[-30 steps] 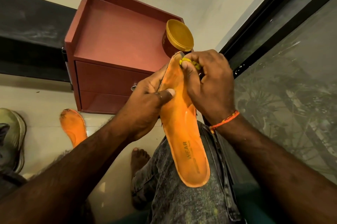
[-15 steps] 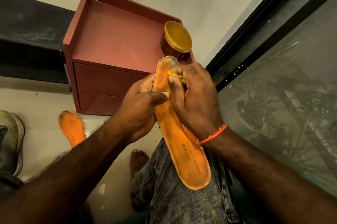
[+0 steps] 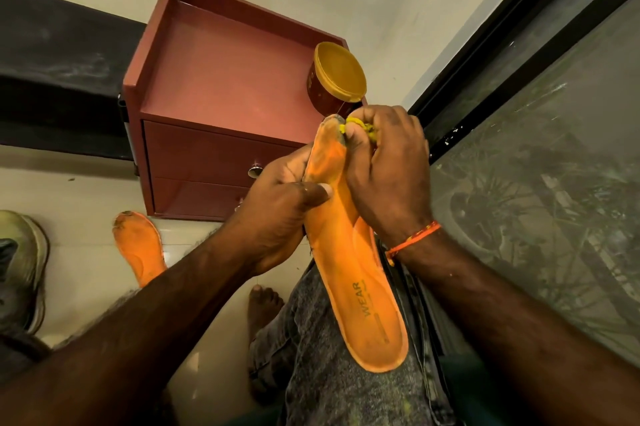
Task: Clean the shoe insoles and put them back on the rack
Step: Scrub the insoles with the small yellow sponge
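**A:** Right, status?

**B:** I'm mid-scrub, as I read it. Left hand grips the insole around its upper half, thumb curled across the face, fingers behind. Heel end rests on my knee, toe end is up, in front of the cabinet.

**A:** Right hand?

**B:** Right hand is curled tight on a small yellow scrubber, pressed to the toe tip. Grey grime shows there; the lower face with the printed word looks mostly clean.

**A:** So cleaning isn't done.

**B:** I'd say not. Second insole lies on the floor just below the cabinet, toe still dirty, well apart from both hands. Nothing is racked yet.

**A:** Next move?

**B:** My call: firm left grip so the foam doesn't fold, short strokes on the toe edge, then check the rim. The toe is unsupported, so heavy pressure would likely bend it.

**A:** Containers?

**B:** One tub on the cabinet top, right corner, yellow lid on. Contents can't be seen. Cabinet drawers are shut, so same there. Cabinet top is a shallow tray holding only the tub, as far as I can see.

**A:** Anything else?

**B:** A shoe at far left on the floor.
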